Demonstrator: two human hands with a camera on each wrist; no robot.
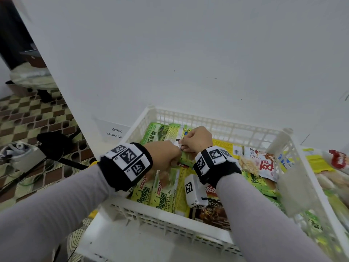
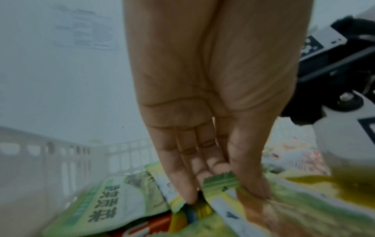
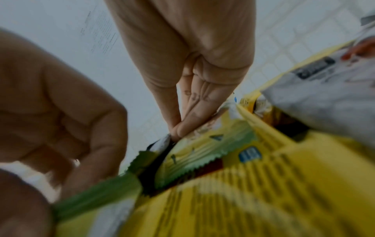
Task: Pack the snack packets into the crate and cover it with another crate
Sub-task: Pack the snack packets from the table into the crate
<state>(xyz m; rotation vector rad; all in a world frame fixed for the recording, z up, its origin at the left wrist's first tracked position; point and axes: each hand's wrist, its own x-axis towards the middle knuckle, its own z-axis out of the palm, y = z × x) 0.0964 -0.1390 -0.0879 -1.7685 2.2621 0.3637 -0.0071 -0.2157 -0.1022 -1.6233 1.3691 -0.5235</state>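
Pinching one thin green packet (image 1: 186, 161) from both ends: left hand (image 1: 164, 154) squeezing its zigzag edge between thumb and fingers (image 2: 183, 184), right hand (image 1: 196, 139) nipping the far end with fingertips (image 3: 182, 126) pressed together. Packet sitting inside the white crate (image 1: 217, 123), at 12 o'clock of the pile. Crate looking like hard plastic, full of little square holes. Lying at 6 o'clock, shiny green wrappers (image 1: 151, 193) reading "APOLLO Pandan Layer Cake". Peeking at 5 o'clock, a brown "coco pops" box (image 1: 213, 212). Sticking at 10 o'clock, a paper label (image 1: 114, 133) reading "STORAGE".
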